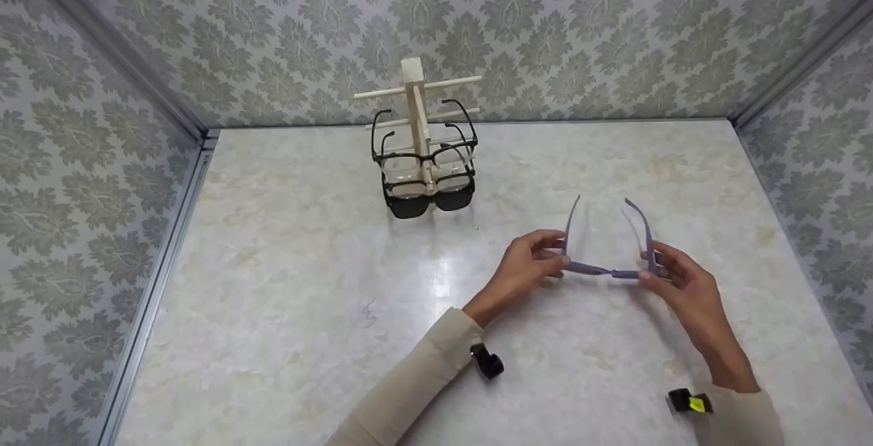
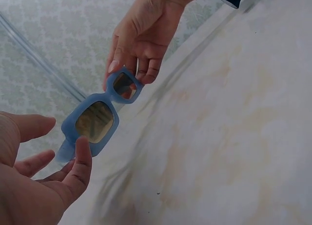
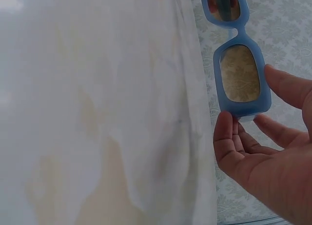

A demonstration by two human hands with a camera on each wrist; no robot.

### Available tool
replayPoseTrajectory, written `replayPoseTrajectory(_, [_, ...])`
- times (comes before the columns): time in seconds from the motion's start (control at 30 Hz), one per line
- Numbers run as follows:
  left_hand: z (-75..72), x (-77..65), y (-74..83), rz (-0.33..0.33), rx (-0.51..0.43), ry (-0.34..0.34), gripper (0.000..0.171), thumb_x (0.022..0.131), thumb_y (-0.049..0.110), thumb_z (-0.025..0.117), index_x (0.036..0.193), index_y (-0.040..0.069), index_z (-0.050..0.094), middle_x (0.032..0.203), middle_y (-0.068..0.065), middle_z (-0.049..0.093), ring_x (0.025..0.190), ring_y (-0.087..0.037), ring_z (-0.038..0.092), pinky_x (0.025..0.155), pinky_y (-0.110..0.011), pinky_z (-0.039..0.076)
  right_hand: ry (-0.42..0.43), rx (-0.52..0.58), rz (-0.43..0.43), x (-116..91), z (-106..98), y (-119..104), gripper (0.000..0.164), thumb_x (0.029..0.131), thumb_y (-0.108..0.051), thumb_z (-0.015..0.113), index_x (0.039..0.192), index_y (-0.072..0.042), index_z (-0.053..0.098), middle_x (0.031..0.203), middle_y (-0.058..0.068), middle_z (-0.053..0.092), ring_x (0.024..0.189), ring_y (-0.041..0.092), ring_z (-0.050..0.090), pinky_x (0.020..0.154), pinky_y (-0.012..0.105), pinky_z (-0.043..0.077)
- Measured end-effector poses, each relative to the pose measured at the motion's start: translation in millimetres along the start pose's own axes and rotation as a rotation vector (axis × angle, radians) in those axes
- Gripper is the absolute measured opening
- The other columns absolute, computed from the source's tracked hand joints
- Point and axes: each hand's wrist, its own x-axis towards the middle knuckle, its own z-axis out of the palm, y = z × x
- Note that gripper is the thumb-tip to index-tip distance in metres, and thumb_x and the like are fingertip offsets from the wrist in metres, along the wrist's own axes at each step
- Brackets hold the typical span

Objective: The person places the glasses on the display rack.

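Observation:
A pair of blue-framed sunglasses (image 1: pixel 586 268) is held above the right part of the table, temples unfolded and pointing away from me. My left hand (image 1: pixel 524 267) pinches its left corner by the hinge. At the opposite corner, my right hand (image 1: pixel 687 287) grips the frame near the right hinge. Brownish, mirror-like lenses show in the left wrist view, set in the blue frame (image 2: pixel 68 126). From the right wrist side, the fingertips (image 3: pixel 224 125) touch the lower outer end of the frame (image 3: pixel 218 81).
Toward the back of the table (image 1: pixel 293 228) stands a wooden eyewear rack (image 1: pixel 412 72) with crossbars. It carries black-rimmed glasses (image 1: pixel 399 156) above dark sunglasses (image 1: pixel 409 208). Patterned wall panels (image 1: pixel 464 9) enclose the table at the back and both sides.

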Motion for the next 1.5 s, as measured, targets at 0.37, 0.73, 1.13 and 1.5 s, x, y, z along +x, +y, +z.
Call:
replayPoseTrajectory(0.37, [-11.7,-6.8,2.6,0.027,0.079,0.000,0.052,0.099,0.006,0.082,0.148,-0.004,0.065,0.140,-0.021,0.070,0.098,-0.013,0.074,0.086,-0.048,0.067,-0.026,0.070,-0.058,2,9,-5,0.061,0.105,-0.013,0.078,0.160,0.001,0.053,0.141,0.013,0.071,0.123,0.014,0.070,0.092,0.018,0.061])
replayPoseTrajectory(0.73, [-20.7,-9.6,7.9,0.054,0.137,0.024,0.054,0.097,0.003,0.083,0.148,-0.004,0.065,0.140,-0.024,0.069,0.098,-0.011,0.072,0.077,-0.027,0.064,-0.037,0.101,-0.101,6,17,-8,0.057,0.106,-0.010,0.076,0.156,0.005,0.056,0.139,0.018,0.071,0.122,0.019,0.071,0.092,0.018,0.061])
replayPoseTrajectory(1.13, [-35.8,-16.2,15.2,0.059,0.183,0.052,0.054,0.097,0.003,0.083,0.148,-0.003,0.066,0.139,-0.023,0.070,0.100,-0.014,0.073,0.079,-0.027,0.064,-0.046,0.074,-0.084,11,30,-24,0.057,0.106,-0.014,0.078,0.156,0.002,0.057,0.138,0.016,0.071,0.119,0.017,0.071,0.093,0.016,0.060])
replayPoseTrajectory(1.5, [-46.0,-21.3,21.4,0.075,0.201,0.064,0.052,0.097,0.003,0.082,0.146,-0.003,0.066,0.137,-0.024,0.071,0.100,-0.014,0.074,0.079,-0.029,0.066,-0.060,0.079,-0.123,16,37,-32,0.053,0.105,-0.011,0.078,0.153,0.003,0.060,0.134,0.015,0.073,0.112,0.009,0.071,0.091,0.016,0.060])
